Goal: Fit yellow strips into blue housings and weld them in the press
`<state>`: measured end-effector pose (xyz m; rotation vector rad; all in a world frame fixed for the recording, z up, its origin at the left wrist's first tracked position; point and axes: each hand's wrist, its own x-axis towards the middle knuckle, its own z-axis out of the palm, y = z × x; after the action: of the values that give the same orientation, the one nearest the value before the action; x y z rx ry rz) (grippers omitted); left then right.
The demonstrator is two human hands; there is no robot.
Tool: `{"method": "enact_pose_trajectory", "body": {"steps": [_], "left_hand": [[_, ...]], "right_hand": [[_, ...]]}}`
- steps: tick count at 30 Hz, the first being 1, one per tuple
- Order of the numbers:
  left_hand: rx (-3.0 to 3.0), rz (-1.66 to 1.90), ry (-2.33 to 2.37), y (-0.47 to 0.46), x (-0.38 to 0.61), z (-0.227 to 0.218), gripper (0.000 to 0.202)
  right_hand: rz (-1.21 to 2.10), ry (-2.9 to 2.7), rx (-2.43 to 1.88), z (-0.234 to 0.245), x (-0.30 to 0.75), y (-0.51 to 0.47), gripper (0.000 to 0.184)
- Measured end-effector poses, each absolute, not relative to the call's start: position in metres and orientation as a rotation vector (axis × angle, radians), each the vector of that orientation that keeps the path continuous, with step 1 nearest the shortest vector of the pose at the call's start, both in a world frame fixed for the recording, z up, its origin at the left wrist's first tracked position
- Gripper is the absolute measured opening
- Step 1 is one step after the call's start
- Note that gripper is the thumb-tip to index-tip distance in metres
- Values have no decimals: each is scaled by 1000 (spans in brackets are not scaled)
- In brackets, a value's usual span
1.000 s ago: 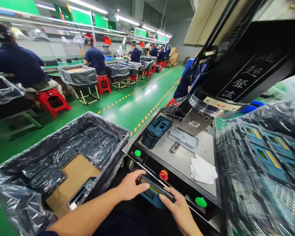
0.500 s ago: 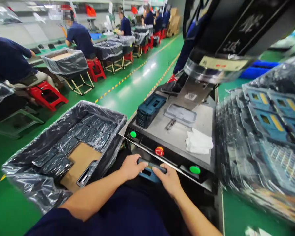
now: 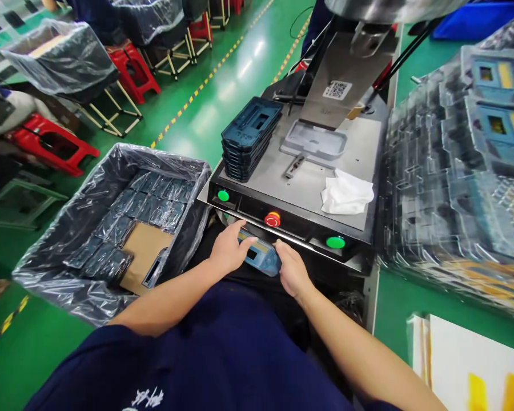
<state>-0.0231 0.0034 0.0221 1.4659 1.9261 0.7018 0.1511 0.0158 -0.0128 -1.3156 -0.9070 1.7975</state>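
Note:
Close to my lap, in front of the press, I hold a blue plastic device housing point(image 3: 263, 260) with a small window and a yellowish strip. My left hand point(image 3: 228, 251) grips its left end, thumb on top. At its right end my right hand point(image 3: 292, 269) has its fingers closed on the edge. On the machine's metal plate point(image 3: 308, 197), a stack of dark blue housings point(image 3: 251, 134) stands at the left. A pale grey tray-shaped fixture point(image 3: 314, 141) lies behind a small metal block point(image 3: 295, 165). A crumpled white cloth point(image 3: 346, 192) is at the right.
The press front carries a red stop button point(image 3: 272, 219) and green buttons point(image 3: 335, 242). On the left, a plastic-lined bin point(image 3: 29, 265) holds wrapped dark parts and cardboard. Stacked clear blister trays point(image 3: 428, 171) with blue housings stand right. Red stools point(image 3: 47, 142) line the aisle.
My view has tipped downward. The housing has turned so that its face with the window and yellowish strip shows more. Both hands stay on it.

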Motion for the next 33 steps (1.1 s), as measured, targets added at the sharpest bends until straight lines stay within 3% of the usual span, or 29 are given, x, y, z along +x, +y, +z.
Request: {"method": "enact_pose_trajectory", "body": {"steps": [6,23,33], "left_hand": [[1128,839,1773,3,-37,10,38],[545,1072,1537,3,-44,16,43],[530,1139,1470,0,-48,23,45]], "right_hand": [[1945,-645,-1338,-1,146,21,51],[2039,-700,-1347,2,145,21,54],[1997,-828,-1348,-4,145,19,54]]}}
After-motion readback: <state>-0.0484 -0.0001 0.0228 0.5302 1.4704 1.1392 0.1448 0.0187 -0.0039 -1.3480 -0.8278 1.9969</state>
